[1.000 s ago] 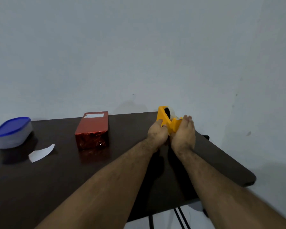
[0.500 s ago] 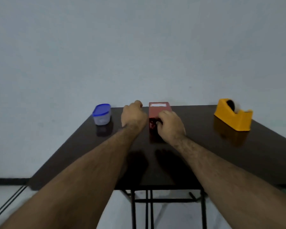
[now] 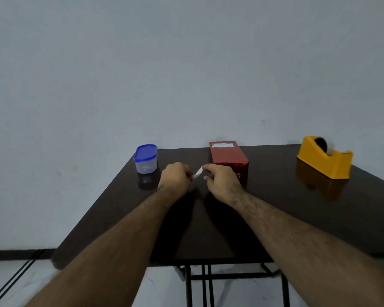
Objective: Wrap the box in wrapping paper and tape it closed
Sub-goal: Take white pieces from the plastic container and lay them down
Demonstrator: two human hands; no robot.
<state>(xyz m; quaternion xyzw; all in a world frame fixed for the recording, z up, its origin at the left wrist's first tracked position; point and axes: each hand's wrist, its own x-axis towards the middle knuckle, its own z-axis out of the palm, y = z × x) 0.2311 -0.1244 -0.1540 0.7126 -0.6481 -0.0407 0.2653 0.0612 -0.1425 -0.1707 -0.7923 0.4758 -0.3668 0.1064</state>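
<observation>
Hands off box now, both pinching small white strip (image 3: 197,173), probably tape: left hand (image 3: 175,179), right hand (image 3: 222,181). Wrapped box (image 3: 228,159) on tabletop (image 3: 297,207) just behind. Sealing next.

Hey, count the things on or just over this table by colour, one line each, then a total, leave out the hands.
Red: 1, the wrapped box
Yellow: 1, the tape dispenser
Blue-lidded: 1, the plastic container
White: 1, the small strip pinched between left hand and right hand
Total: 4
</observation>
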